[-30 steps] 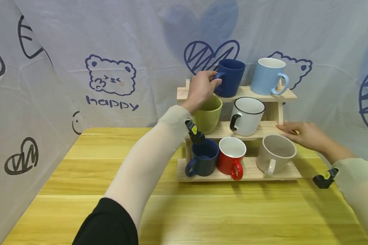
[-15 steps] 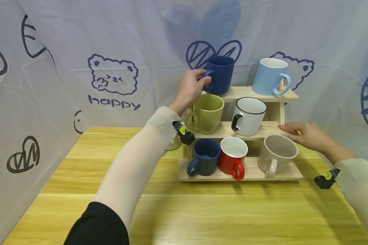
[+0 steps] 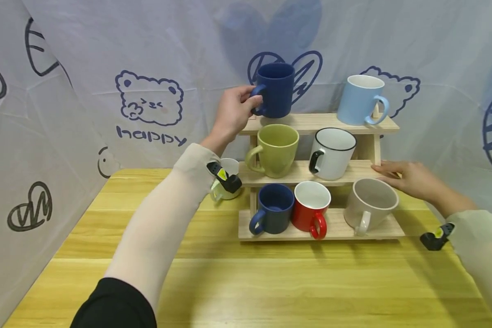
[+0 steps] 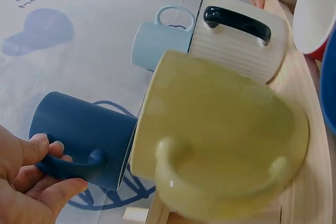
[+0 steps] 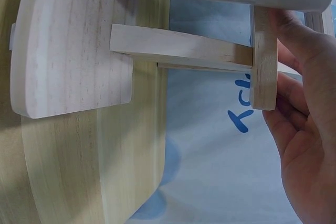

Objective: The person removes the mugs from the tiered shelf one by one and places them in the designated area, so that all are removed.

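Observation:
In the head view my left hand (image 3: 235, 109) pinches the handle of a dark blue mug (image 3: 278, 89), held upright at the left end of the top tier. Whether its base touches the board I cannot tell. The left wrist view shows thumb and fingers around that handle, with the yellow-green mug (image 4: 226, 114) close in front. My right hand (image 3: 410, 180) grips the right end of the middle board of a wooden three-tier rack (image 3: 303, 120); in the right wrist view, thumb and fingers lie on either side of the board end (image 5: 264, 72).
A light blue mug (image 3: 358, 100) stands on the top tier. Beside the yellow-green mug is a white black-rimmed mug (image 3: 334, 152). Below stand a navy mug (image 3: 274, 209), a red mug (image 3: 309, 207) and a beige mug (image 3: 371, 205). A pale mug (image 3: 229, 184), partly hidden, stands left of the rack.
My left hand has moved the dark blue mug left and slightly up along the top tier. The yellow-green and pale mugs have come into fuller view. My right hand stays put.

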Demonstrator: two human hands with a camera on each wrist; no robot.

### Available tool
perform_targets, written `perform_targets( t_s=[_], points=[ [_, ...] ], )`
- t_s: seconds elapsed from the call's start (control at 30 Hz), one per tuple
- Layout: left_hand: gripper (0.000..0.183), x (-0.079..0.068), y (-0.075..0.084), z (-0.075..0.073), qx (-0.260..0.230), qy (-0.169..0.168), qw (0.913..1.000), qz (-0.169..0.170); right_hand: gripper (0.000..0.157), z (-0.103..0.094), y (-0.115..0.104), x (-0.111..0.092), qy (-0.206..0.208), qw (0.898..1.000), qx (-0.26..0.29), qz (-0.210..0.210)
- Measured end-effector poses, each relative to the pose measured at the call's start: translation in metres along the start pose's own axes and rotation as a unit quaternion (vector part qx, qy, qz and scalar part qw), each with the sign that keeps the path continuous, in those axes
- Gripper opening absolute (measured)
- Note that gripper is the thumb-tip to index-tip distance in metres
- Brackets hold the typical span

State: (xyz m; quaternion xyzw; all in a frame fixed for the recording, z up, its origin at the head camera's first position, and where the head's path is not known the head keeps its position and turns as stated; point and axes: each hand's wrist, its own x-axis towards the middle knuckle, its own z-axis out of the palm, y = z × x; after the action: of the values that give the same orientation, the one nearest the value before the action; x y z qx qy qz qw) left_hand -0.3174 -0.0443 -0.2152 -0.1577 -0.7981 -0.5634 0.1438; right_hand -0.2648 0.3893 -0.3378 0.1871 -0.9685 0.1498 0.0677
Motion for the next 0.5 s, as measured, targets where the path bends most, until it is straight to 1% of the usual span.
perform_targets(
  t_s=[0.2,0.3,0.37,0.5],
  points=[
    [0.027,-0.008,-0.004,-0.015,0.023,0.009,0.9995,0.02,0.042,-0.001,-0.001,0.0,-0.001,1.0,-0.003,-0.005],
    [0.028,-0.01,-0.005,-0.02,0.018,0.013,0.9995,0.023,0.042,-0.002,-0.002,0.0,-0.002,1.0,-0.006,-0.008],
    [0.028,-0.012,-0.007,-0.024,0.012,0.014,0.9996,0.023,0.042,-0.003,-0.002,-0.001,-0.003,1.0,-0.007,-0.007],
    [0.03,-0.015,-0.01,-0.034,-0.004,0.018,0.9998,0.009,0.042,-0.002,-0.002,0.001,-0.002,1.0,-0.006,-0.008]
  ],
)
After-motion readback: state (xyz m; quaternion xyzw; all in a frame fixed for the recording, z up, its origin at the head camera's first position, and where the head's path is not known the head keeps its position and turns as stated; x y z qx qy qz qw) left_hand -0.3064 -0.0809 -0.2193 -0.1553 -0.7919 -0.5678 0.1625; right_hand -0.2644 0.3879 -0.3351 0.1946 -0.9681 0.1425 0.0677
